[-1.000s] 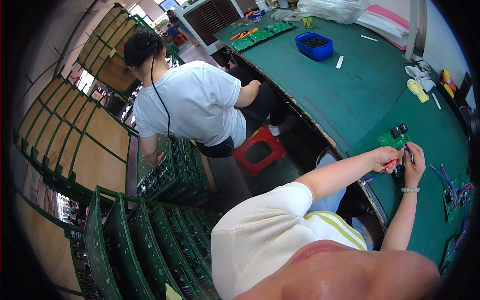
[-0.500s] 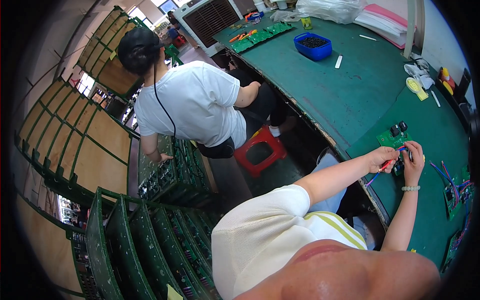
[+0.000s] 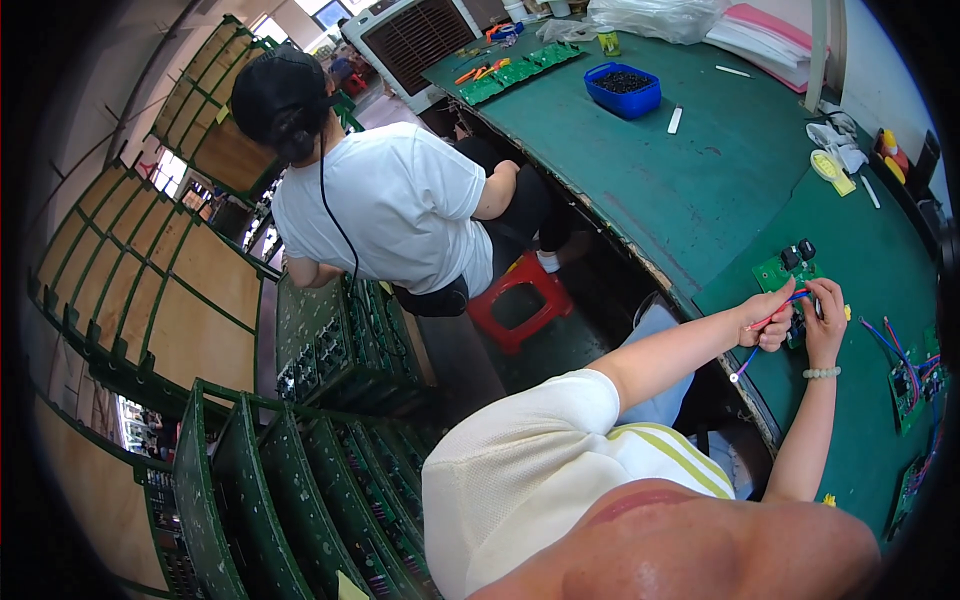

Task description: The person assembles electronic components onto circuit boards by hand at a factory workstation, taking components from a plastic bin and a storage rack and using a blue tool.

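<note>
Head view | person's left hand [image 3: 768, 322] closed around thin red and blue insulated wires [image 3: 747, 362] | right hand [image 3: 825, 320] narrowed at the wires' upper end, exact grip unclear | green circuit board with black cylindrical parts [image 3: 772, 272] just beyond, on green tabletop [image 3: 700, 215] | farther, blue plastic tub [image 3: 637, 106] holding small black pieces

Red and blue wires [image 3: 747, 361]

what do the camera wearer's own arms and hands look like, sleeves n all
The left hand and right hand are gloveless. The left sleeve is short, cream and textured; the right one is out of sight. A bracelet of pale, round beads circles the right wrist.
</note>
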Available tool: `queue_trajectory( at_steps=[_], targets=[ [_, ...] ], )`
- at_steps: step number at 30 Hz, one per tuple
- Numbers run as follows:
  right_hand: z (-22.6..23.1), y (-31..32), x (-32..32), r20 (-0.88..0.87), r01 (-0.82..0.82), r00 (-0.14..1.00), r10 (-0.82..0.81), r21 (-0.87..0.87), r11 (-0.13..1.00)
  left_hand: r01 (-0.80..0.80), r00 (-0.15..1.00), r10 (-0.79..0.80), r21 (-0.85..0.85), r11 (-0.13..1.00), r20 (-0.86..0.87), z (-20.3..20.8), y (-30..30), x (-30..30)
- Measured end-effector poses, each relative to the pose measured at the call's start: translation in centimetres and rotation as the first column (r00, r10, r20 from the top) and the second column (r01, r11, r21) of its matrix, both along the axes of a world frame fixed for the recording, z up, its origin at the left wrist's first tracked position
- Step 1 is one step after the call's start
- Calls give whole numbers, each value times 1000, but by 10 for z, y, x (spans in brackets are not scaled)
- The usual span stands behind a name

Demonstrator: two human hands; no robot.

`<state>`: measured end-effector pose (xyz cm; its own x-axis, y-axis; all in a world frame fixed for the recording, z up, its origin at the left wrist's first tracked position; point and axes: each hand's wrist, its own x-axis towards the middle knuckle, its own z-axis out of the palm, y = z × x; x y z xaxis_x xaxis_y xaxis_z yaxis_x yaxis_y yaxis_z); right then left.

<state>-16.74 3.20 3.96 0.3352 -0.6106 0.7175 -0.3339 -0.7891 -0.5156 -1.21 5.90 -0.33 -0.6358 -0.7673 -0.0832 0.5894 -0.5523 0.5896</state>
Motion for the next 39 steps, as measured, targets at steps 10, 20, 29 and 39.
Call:
queue_trajectory(
  at_steps=[10, 20, 29, 39],
  targets=[
    [-4, -2, 0, -15, -5, 1000, 5, -7, 1000, -9, 1000, 12, 112, 994, -25, -4, -3, -1],
    [-3, 1, 1, -17, -5, 1000, 5, 14, 1000, 101, 985, -93, 45, 994, -146, -9, -6, 3],
    [-3, -2, 1, -10, -8, 1000, 8, 0, 1000, 59, 995, -57, 15, 998, -80, -7, -5, 2],
    [-4, -1, 2, -18, -4, 1000, 4, 3, 1000, 29, 998, -28, 20, 999, -63, -9, -4, 1]
  ],
)
